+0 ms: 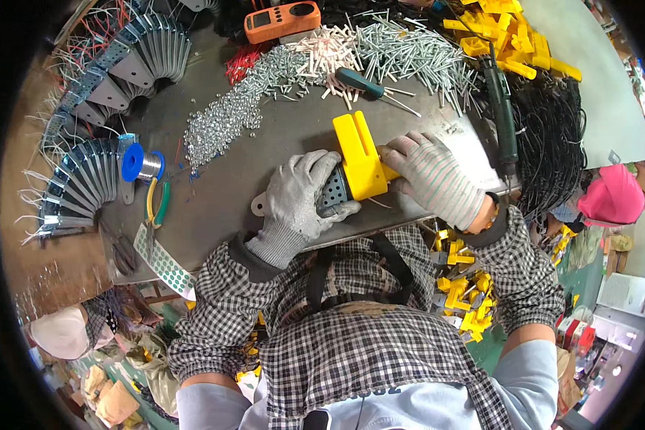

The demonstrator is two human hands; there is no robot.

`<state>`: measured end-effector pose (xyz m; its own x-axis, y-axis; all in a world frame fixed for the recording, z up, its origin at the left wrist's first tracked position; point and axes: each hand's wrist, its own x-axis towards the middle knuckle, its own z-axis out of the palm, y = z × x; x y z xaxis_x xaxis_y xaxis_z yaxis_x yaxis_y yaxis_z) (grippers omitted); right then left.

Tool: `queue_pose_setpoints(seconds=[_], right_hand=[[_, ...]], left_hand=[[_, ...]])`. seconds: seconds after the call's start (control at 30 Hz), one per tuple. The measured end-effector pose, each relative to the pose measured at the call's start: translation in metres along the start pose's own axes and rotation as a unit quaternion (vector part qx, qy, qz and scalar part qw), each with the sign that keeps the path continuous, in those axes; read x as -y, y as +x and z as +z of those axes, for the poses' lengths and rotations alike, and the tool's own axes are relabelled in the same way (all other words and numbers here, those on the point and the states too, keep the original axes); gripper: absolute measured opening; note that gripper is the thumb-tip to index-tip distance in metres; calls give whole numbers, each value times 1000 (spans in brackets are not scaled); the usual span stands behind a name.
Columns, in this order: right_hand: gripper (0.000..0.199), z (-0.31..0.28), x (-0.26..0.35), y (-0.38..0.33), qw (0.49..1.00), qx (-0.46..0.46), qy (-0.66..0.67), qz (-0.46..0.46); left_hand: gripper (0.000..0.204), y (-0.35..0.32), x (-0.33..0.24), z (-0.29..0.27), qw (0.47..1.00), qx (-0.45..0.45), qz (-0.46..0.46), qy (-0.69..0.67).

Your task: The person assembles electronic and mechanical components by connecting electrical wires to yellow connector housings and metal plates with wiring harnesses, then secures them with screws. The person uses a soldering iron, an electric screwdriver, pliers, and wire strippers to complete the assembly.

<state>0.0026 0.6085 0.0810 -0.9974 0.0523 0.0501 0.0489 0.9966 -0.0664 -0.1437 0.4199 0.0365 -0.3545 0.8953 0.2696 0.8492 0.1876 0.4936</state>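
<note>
My left hand [299, 192], in a grey glove, is closed round a perforated grey metal casing [333, 189] at the table's near edge. A flat metal tab with a hole [258, 205] sticks out to the left of that hand. Joined to the casing's right end is a yellow plastic housing [362, 156] with a slot in its upper part. My right hand [437, 178], in a striped light glove, has its fingers closed on the housing's right side, where a yellow piece juts out. Its fingertips are partly hidden. A short pale wire end shows below the housing.
Nuts [221, 129], screws [426, 57] and pale sleeves [327, 51] lie heaped behind. A green-handled screwdriver [360, 83], orange meter [282, 21], solder spool [142, 164], pliers [153, 208], power screwdriver [502, 115], black cables [552, 136], yellow parts [509, 36] and stacked metal parts [86, 179] surround my hands.
</note>
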Motion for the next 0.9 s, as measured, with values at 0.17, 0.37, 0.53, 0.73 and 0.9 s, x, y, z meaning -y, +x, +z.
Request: queue_pose_setpoints(seconds=[0.17,0.37,0.53,0.73,0.9], right_hand=[[41,-4,-6,3,996,43,73,0],[35,-5,-14,2,979,15,202,-22],[36,2,-5,-1,988,-30,149,-40],[33,-7,-17,7,971,4,233,-56],[25,-24,-4,19,992,93,82,-37]], left_hand=[[74,-5,-1,3,999,-30,11,10],[75,-6,-2,-1,996,-67,43,40],[77,0,0,-4,1000,25,1,-13],[79,-1,0,-2,1000,6,16,-9],[83,12,0,8,998,-26,52,-24]])
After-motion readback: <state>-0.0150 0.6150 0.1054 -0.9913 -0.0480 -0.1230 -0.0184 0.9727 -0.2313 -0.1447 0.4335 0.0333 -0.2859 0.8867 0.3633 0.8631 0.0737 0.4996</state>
